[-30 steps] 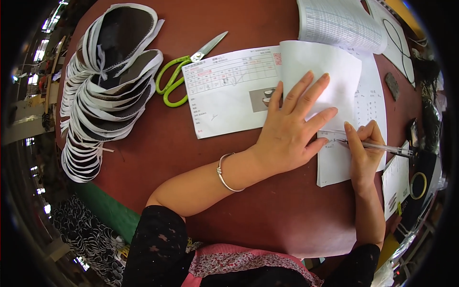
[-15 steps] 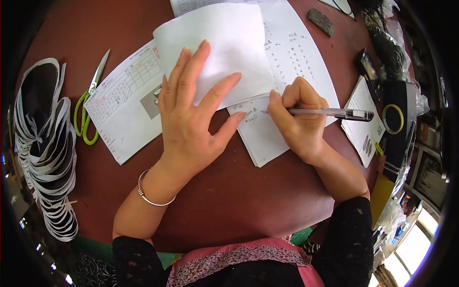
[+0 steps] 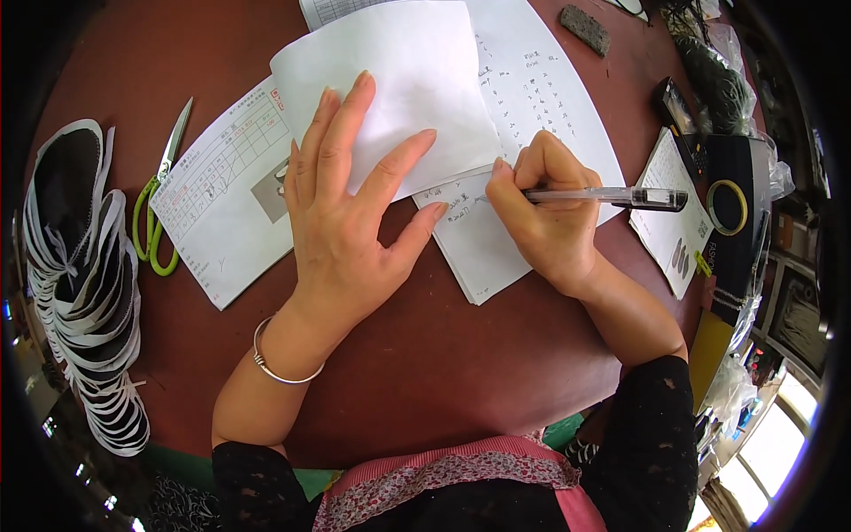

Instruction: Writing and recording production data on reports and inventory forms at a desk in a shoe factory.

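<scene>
With its fingers spread, my left hand (image 3: 346, 199) lies on a blank white sheet (image 3: 425, 71) that is folded back over other papers. A clear pen with a black cap end (image 3: 612, 197) is pinched in my right hand (image 3: 554, 213). Its tip meets a small paper pad (image 3: 479, 257) bearing a few handwritten lines, between my two hands. Under the folded sheet, to the right, shows a large paper (image 3: 541, 97) with columns of handwriting. A printed form (image 3: 230, 191) with a table and a dark picture sticks out left of my left hand.
Green-handled scissors (image 3: 164, 191) lie at the left, beside a bundle of black pieces with white edges (image 3: 84, 284). A grey block (image 3: 585, 30) sits at the far right. Rightward are a tape roll (image 3: 727, 207), a printed sheet (image 3: 671, 217) and plastic bags (image 3: 731, 390) along the brown table's edge (image 3: 612, 390).
The view has shifted slightly, so the table things appear a little moved. Both hands keep their places on the papers; the pen still touches the pad near the handwriting.
</scene>
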The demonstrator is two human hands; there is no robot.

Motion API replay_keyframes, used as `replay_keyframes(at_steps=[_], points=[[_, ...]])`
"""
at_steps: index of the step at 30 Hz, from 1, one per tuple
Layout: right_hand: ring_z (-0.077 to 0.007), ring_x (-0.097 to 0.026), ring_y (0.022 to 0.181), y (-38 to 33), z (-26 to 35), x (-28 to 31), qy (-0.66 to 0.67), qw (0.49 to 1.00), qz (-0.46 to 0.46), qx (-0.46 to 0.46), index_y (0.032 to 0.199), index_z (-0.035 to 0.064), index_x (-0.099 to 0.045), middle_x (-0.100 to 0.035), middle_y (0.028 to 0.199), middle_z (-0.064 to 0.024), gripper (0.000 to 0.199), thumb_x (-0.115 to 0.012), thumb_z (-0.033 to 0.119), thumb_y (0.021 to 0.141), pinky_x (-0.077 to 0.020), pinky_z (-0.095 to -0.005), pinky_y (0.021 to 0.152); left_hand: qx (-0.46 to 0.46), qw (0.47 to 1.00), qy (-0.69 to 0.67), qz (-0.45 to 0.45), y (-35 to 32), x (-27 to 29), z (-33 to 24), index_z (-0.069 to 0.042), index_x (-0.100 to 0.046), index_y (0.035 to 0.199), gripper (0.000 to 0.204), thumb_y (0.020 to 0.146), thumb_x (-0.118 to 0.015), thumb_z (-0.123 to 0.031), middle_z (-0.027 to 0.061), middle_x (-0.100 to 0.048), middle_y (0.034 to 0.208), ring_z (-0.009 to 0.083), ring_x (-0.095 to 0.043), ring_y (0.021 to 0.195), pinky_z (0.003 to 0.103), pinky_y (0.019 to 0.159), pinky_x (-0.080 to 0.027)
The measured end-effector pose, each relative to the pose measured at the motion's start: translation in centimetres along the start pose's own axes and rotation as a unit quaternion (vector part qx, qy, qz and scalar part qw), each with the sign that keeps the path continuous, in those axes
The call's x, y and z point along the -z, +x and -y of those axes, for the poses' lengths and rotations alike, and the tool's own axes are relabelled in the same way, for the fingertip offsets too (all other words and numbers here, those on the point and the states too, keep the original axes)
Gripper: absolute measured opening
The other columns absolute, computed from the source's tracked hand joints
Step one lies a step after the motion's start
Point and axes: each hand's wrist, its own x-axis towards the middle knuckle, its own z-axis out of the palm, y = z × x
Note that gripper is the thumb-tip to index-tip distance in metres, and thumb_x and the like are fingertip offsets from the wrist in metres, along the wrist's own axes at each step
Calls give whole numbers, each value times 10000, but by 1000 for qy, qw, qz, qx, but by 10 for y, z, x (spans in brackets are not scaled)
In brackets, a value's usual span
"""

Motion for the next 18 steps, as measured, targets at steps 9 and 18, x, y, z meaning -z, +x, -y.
replay_keyframes(at_steps=[9,18], points=[[-49,-331,533,-1,-2,0,9,1000,-4,-10,710,73,-373,-396,577,18,391,-707,-21,889,-319,-278,470,-6,1000,5,0,0,0,0,-145,-729,1320,577,766,-884,-183,190,-371,1658,440,-343,1520,540,1225,-313],[-48,-318,545,-2,-7,1,13,1000,-20,-9,707,78,-368,-378,581,21,395,-708,-40,869,-303,-276,471,-7,1000,-6,-20,0,-4,4,-204,-734,1301,568,755,-885,-249,154,-387,1662,420,-345,1528,666,1153,-322]])
